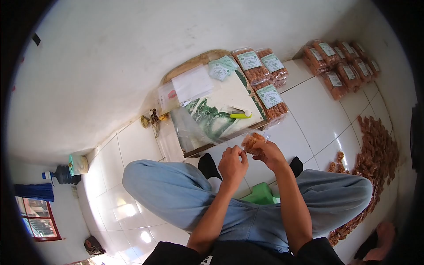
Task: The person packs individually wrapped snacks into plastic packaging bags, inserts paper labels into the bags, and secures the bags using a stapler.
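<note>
A small clear plastic packet of orange-brown snacks (252, 140) is up in front of my knees, just short of the low board. My right hand (270, 154) has its fingers closed around the packet's right side. At its lower left edge, my left hand (233, 167) is closed in a pinch; the bit of plastic between those fingertips is too small to see clearly. Beyond both hands, a green and white board (225, 126) carries a lime-handled cutter (240, 115), clear plastic bags (190, 126), a white sheet (192, 84) and green printed labels (221, 70).
Labelled snack packs (270, 95) line the board's right edge. More packs (340, 62) are stacked in the far corner. A large heap of small brown packets (377, 145) spreads over the tiles at right. Something green (261, 194) sits between my legs.
</note>
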Demonstrator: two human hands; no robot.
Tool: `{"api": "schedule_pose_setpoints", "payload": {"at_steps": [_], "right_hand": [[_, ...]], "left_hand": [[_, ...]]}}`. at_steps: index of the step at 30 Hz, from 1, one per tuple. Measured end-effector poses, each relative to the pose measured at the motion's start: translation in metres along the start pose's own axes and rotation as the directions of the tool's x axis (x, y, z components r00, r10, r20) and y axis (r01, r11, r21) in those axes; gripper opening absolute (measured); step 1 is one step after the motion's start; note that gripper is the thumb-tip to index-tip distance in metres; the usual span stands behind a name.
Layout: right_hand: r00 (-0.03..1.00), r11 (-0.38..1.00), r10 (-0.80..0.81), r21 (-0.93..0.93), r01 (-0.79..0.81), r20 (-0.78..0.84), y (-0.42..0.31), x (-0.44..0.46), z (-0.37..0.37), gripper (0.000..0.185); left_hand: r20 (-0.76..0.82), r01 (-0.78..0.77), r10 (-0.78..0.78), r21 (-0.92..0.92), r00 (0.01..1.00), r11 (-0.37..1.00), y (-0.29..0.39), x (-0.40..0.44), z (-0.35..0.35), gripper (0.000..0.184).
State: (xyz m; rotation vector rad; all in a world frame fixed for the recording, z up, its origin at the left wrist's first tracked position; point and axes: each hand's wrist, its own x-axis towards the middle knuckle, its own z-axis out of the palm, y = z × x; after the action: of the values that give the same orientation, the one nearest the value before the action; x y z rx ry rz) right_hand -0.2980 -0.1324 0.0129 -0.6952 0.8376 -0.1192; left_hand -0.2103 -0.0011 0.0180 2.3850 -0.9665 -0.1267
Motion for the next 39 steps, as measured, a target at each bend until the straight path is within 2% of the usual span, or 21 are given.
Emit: {"api": "schedule_pose_setpoints", "payload": {"at_steps": [1,3,4,6,9,13,15,16,17,18,21,22,23,24,27,31,33,34,37,38,39], "right_hand": [[1.000,1.000,0.001,0.000,-0.001,0.000,-0.004,-0.002,0.003,0.042],[0.998,0.966,0.061,0.252,-0.066,0.025,-0.008,-0.006,0.008,0.038],[0.998,0.966,0.061,0.252,-0.065,0.025,-0.004,-0.002,0.006,0.038],[0.998,0.890,0.054,0.451,-0.068,0.043,0.004,0.007,0.005,0.037],[0.997,0.815,-0.001,0.577,-0.048,0.083,0.007,0.007,0.011,0.039],[0.986,0.894,-0.126,0.444,0.064,0.111,0.019,0.017,0.006,0.044],[0.958,0.959,-0.283,0.030,0.282,0.047,0.023,0.017,0.008,0.050],[0.958,0.959,-0.283,0.030,0.282,0.047,0.025,0.021,0.005,0.050],[0.926,0.892,-0.371,-0.253,0.376,0.069,0.029,0.029,0.000,0.050],[0.888,0.741,-0.445,-0.510,0.437,0.115,0.033,0.037,-0.006,0.050],[0.937,0.839,-0.261,-0.425,0.340,0.233,0.037,0.057,-0.021,0.046],[0.936,0.839,-0.262,-0.424,0.341,0.234,0.026,0.048,-0.009,0.046],[0.941,0.960,-0.217,-0.121,0.254,0.259,0.017,0.036,0.002,0.042],[0.938,0.973,-0.180,0.191,0.126,0.296,0.010,0.028,0.010,0.039],[0.933,0.961,-0.137,0.273,0.044,0.333,0.021,0.044,0.003,0.043],[0.861,0.949,-0.143,0.314,-0.020,0.487,0.020,0.049,0.005,0.043],[0.922,0.904,-0.184,0.428,0.022,0.341,0.019,0.044,0.016,0.041],[0.921,0.903,-0.186,0.430,0.022,0.343,0.016,0.040,0.020,0.041],[0.941,0.938,-0.240,0.306,0.162,0.239,0.015,0.034,0.025,0.039],[0.949,0.961,-0.245,0.178,0.210,0.201,0.016,0.037,0.023,0.040],[0.954,0.967,-0.253,0.045,0.249,0.163,0.019,0.041,0.020,0.041]], "left_hand": [[0.024,0.010,-0.010,-0.022,1.000,1.000,0.000,-0.001,0.000,0.014],[0.034,-0.004,0.005,-0.023,0.999,1.000,-0.001,-0.004,0.001,0.013],[0.044,-0.019,0.020,-0.025,0.999,1.000,-0.001,-0.004,0.001,0.013],[0.058,-0.025,0.027,-0.031,0.998,0.999,0.000,-0.006,0.002,0.012],[0.061,-0.048,0.051,-0.057,0.997,0.997,0.002,-0.006,0.002,0.011],[0.010,-0.097,0.098,-0.086,0.995,0.992,0.002,-0.001,0.002,0.012],[-0.006,-0.119,0.119,-0.105,0.993,0.987,0.005,0.000,-0.001,0.012],[-0.022,-0.142,0.140,-0.125,0.990,0.982,0.007,0.001,-0.003,0.013],[-0.021,-0.142,0.140,-0.125,0.990,0.982,0.007,0.002,-0.003,0.013],[-0.026,-0.178,0.176,-0.145,0.984,0.973,0.008,0.002,-0.004,0.012],[0.011,-0.229,0.236,-0.207,0.972,0.951,0.006,0.004,-0.002,0.012],[0.052,-0.240,0.261,-0.249,0.964,0.938,0.005,0.004,-0.003,0.012],[0.051,-0.241,0.262,-0.247,0.964,0.938,0.005,0.003,-0.002,0.012],[0.069,-0.273,0.298,-0.243,0.952,0.931,0.008,0.002,-0.003,0.013],[0.086,-0.332,0.363,-0.253,0.928,0.909,0.009,0.000,-0.004,0.014],[0.097,-0.360,0.403,-0.296,0.910,0.885,0.011,-0.002,-0.006,0.015],[0.109,-0.347,0.391,-0.290,0.914,0.892,0.009,-0.001,-0.006,0.016],[0.120,-0.335,0.381,-0.286,0.917,0.898,0.007,-0.001,-0.006,0.017],[0.092,-0.251,0.269,-0.173,0.959,0.952,0.014,-0.004,-0.014,0.019],[0.092,-0.252,0.270,-0.172,0.958,0.952,0.020,-0.003,-0.017,0.019],[-0.002,-0.273,0.278,-0.195,0.961,0.942,0.032,0.003,-0.025,0.017]]}}
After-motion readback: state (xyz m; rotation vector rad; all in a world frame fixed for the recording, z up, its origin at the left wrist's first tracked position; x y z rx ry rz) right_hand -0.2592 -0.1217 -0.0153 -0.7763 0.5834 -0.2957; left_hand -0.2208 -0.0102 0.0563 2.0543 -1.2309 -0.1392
